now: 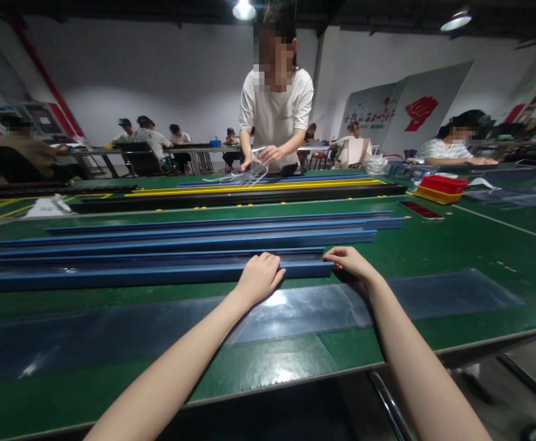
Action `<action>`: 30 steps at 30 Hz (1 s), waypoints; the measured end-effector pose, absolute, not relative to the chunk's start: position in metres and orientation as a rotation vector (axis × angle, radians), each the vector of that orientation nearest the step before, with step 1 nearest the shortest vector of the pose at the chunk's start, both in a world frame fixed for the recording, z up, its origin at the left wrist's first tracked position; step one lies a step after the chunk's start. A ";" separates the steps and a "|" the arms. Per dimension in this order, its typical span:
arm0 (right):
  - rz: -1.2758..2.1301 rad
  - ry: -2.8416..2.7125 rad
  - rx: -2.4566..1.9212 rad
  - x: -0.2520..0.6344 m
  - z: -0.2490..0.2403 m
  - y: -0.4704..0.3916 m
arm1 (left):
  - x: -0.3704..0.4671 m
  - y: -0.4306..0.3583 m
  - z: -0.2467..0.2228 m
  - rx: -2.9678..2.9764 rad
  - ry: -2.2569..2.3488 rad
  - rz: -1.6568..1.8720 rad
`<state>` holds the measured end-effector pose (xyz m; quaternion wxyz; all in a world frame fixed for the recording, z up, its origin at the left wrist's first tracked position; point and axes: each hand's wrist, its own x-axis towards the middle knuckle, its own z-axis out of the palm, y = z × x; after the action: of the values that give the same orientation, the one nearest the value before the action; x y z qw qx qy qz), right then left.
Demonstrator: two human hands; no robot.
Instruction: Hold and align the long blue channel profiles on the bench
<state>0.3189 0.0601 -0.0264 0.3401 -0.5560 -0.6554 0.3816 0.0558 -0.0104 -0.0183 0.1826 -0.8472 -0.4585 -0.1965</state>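
Nearest to me lies a long blue channel strip (166, 273), its open side facing up and something clear and shiny inside. My left hand (262, 274) is closed over its near wall, a short way from the right end. At that right end, the fingers of my right hand (348, 261) are bent together and reach the channel's mouth; what they pinch is too small to make out. A bit of red shows under that hand. Below both forearms, a long clear plastic sheet (446, 295) is spread flat along the green table (290, 367).
More blue channels (295, 237) lie parallel beyond. Farther off are yellow strips (258, 187) and black strips (231, 197). To the right are a phone (421, 211) and red and yellow bins (441, 187). Across the table a person (277, 116) handles clear plastic pieces. Others sit behind.
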 end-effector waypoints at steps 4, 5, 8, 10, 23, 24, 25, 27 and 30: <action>1.017 -1.673 -1.437 0.318 -0.026 0.060 | 0.056 -0.011 -0.017 -2.376 -1.296 -0.528; 1.025 -1.670 -1.432 0.318 -0.025 0.059 | 0.056 -0.011 -0.017 -2.374 -1.299 -0.514; 1.043 -1.650 -1.430 0.317 -0.024 0.059 | 0.056 -0.012 -0.016 -2.378 -1.317 -0.480; 1.045 -1.628 -1.446 0.317 -0.023 0.058 | 0.056 -0.012 -0.016 -2.384 -1.328 -0.476; 1.059 -1.579 -1.521 0.312 -0.019 0.057 | 0.057 -0.012 -0.015 -2.380 -1.342 -0.458; 1.055 -1.574 -1.521 0.312 -0.019 0.057 | 0.057 -0.012 -0.015 -2.379 -1.341 -0.457; 1.053 -1.572 -1.521 0.312 -0.019 0.056 | 0.057 -0.012 -0.015 -2.378 -1.341 -0.457; 1.055 -1.576 -1.519 0.312 -0.018 0.056 | 0.057 -0.012 -0.015 -2.381 -1.339 -0.459; 1.053 -1.591 -1.510 0.312 -0.018 0.055 | 0.057 -0.012 -0.015 -2.382 -1.339 -0.465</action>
<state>0.3120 0.0555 -0.0178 0.3467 -0.5821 -0.6133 0.4060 0.0567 -0.0119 -0.0153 0.1835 -0.8447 -0.4749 -0.1650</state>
